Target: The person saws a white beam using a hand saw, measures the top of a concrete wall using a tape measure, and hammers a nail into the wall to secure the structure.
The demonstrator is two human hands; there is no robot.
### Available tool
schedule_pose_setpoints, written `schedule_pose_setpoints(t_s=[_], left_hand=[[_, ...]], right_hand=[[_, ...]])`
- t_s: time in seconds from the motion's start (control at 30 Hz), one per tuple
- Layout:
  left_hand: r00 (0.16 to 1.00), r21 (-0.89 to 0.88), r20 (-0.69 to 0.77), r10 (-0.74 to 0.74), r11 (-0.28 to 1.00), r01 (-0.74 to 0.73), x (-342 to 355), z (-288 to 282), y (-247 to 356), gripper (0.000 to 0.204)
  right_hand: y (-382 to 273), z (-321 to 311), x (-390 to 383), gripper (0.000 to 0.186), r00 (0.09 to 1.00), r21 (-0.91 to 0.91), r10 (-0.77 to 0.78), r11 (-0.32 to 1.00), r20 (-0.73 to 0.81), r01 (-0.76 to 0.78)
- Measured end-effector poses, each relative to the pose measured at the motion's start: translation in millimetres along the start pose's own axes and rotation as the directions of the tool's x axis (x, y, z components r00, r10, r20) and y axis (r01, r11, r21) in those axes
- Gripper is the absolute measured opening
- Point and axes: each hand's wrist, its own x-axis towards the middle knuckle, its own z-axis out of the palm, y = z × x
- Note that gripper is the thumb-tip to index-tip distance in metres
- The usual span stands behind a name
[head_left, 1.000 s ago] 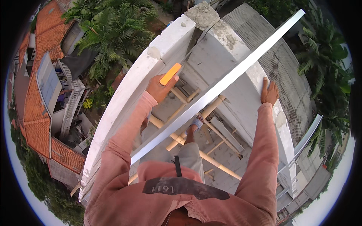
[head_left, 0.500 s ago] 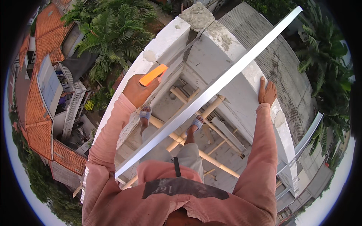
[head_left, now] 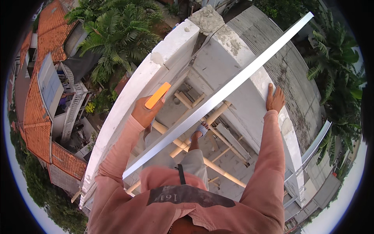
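My left hand (head_left: pixel 145 110) grips an orange rectangular tool (head_left: pixel 157 95) above the inner side of the left white block wall (head_left: pixel 142 78). My right hand (head_left: pixel 276 97) rests open, fingers spread, on the top of the right white block wall (head_left: pixel 290 124). A long silver metal bar (head_left: pixel 253 70) slants between my hands, from below my left forearm up past the top of the right wall; its lower end is at my left arm.
Beneath me are bamboo poles (head_left: pixel 222 171) and my sandalled foot (head_left: pixel 198 131). Rough mortar (head_left: pixel 206 19) lies where the walls meet. Outside are orange tiled roofs (head_left: pixel 37 117), palms (head_left: pixel 113 35), a grey corrugated roof (head_left: pixel 292 78) and a metal gutter (head_left: pixel 319 136) at right.
My left hand with the orange tool has moved down and toward me, left of where it was a second ago. My right hand has shifted slightly down along the wall.
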Motion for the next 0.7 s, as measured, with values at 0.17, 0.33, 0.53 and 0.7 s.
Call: schedule_pose_setpoints(t_s=[0.17, 0.33, 0.53, 0.7], left_hand=[[0.998, 0.120, 0.030, 0.062, 0.991, -0.065, 47.4, 2.3, -17.5, 0.031], [0.994, 0.121, 0.014, 0.109, 0.987, -0.110, 118.6, 38.5, -23.8, 0.040], [1.000, 0.029, 0.004, -0.002, 1.000, 0.001, -2.0, -13.8, -75.1, 0.029], [0.998, 0.126, -0.056, 0.004, 0.992, 0.003, -9.6, 3.4, -125.1, 0.025]], right_hand=[[-15.8, 0.5, -0.2, 0.070, 0.997, 0.023, 0.010, 1.000, 0.076, -0.012], [-16.4, 2.9, -3.8, 0.070, 0.996, 0.021, 0.023, 0.999, 0.090, -0.025], [-4.1, 1.6, 1.8, 0.080, 0.994, 0.004, 0.027, 1.000, 0.107, -0.028], [-13.6, -2.4, 0.9, 0.078, 0.992, 0.020, 0.030, 0.999, 0.121, -0.033]])
